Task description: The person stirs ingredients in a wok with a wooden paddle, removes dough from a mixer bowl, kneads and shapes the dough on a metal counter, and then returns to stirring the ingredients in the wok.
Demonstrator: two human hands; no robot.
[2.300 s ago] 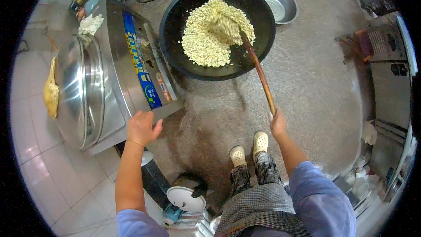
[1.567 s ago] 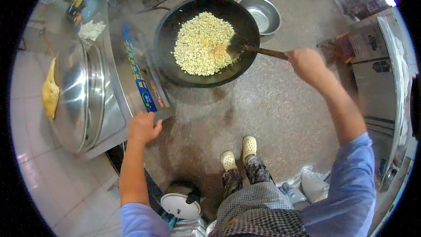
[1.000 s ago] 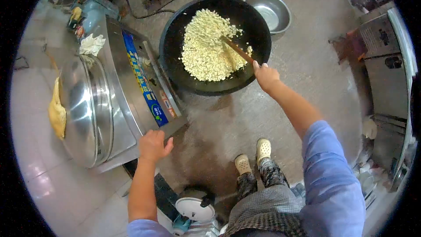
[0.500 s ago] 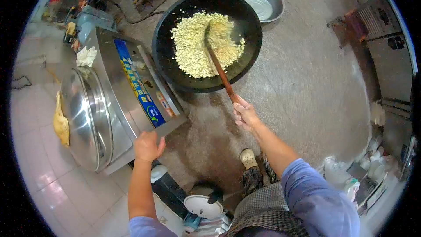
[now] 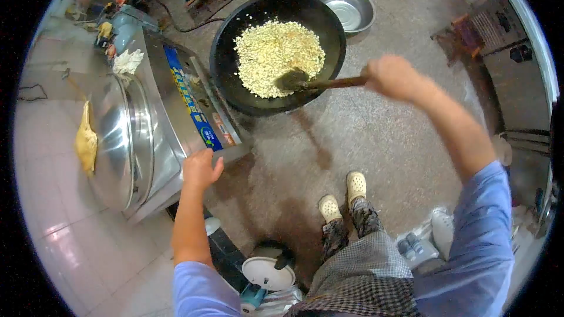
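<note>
A large black wok [image 5: 220, 76] holds a wide heap of small pale-yellow chopped pieces [image 5: 276, 50], browned in places. My right hand [image 5: 395, 77] is closed round the wooden handle end of a long spatula [image 5: 335, 83], to the right of the wok. Its dark blade lies in the near side of the heap. My left hand [image 5: 201, 169] rests on the near corner of a stainless-steel cabinet [image 5: 167, 103], its thumb held apart and its fingertips partly hidden.
A steel basin [image 5: 352, 9] stands behind the wok on the right. A large round steel lid [image 5: 114, 141] is on the cabinet's left side, with a yellow ladle-like piece [image 5: 86, 141] beside it. Near my feet is a white-lidded pot [image 5: 268, 273]. Shelving [image 5: 517, 76] lines the right.
My right hand has moved up and right, swinging the spatula's handle nearly level. The blade has come to the near side of the heap. My left hand stays on the cabinet corner.
</note>
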